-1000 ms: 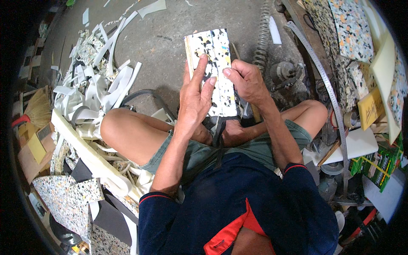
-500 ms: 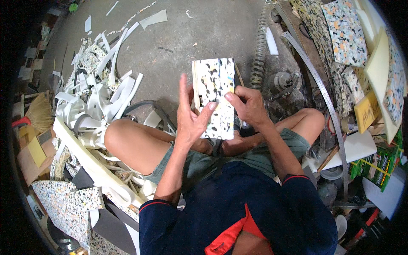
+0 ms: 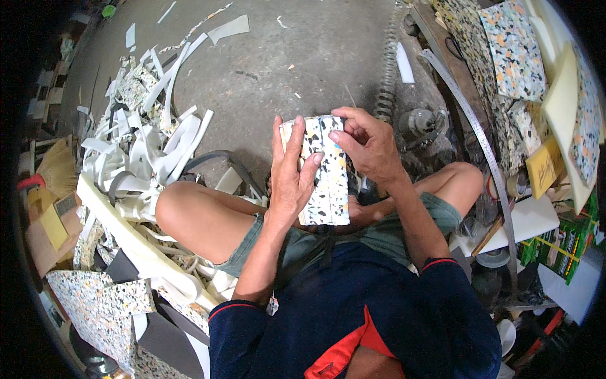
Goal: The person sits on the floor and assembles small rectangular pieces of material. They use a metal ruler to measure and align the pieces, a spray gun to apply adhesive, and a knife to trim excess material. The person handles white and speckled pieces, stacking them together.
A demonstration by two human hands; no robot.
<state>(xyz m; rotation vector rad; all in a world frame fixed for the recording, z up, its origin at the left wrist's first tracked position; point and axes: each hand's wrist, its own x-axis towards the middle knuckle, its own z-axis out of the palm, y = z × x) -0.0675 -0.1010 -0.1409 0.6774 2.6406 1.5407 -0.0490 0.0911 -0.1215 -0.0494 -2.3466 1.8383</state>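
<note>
A rectangular block of speckled foam (image 3: 328,189), white with black and some coloured flecks, is held up over my crossed legs. A dark line runs lengthwise along its face, and a pale layered edge shows on its left side. My left hand (image 3: 292,183) grips the block's left side, its thumb lying on the face and its fingers reaching toward the far end. At the far right corner, my right hand (image 3: 371,145) is closed, thumb and bent forefinger pinching the edge. The block's underside is hidden.
A heap of white foam offcuts (image 3: 170,139) lies to my left, with a long cream foam strip (image 3: 139,243) beside my knee. On the right are a coiled hose (image 3: 386,82), a curved metal ruler (image 3: 470,114) and stacked foam sheets (image 3: 514,50). A straw broom (image 3: 58,167) stands far left.
The block has come nearer to my body. My right hand has shifted up to its far right corner, and my left fingers have closed in against its far left part.
</note>
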